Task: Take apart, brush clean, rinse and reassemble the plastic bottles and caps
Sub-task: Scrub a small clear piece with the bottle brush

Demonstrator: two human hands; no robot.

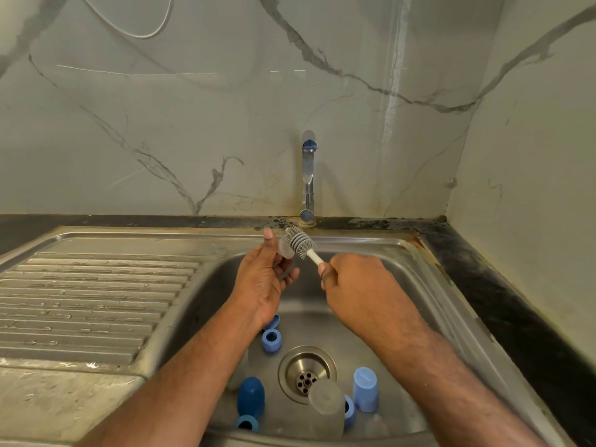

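Note:
Over the steel sink (429, 279), my left hand (263, 282) holds a small clear plastic part (285, 250) between thumb and fingers. My right hand (358, 291) grips the white handle of a grey silicone bottle brush (300, 241), whose bristled head lies against that clear part. On the sink floor lie a light blue ring cap (271, 340), a dark blue cap (251, 396) above another blue ring (247, 423), a light blue cap (365, 389) and a clear bottle (326, 409) lying near the drain (307, 374).
A chrome tap (308, 175) stands at the back edge, with no water running. A ribbed steel draining board (87, 301) spreads to the left. Marble-look walls close in behind and on the right, with a dark counter strip (503, 301) along the right.

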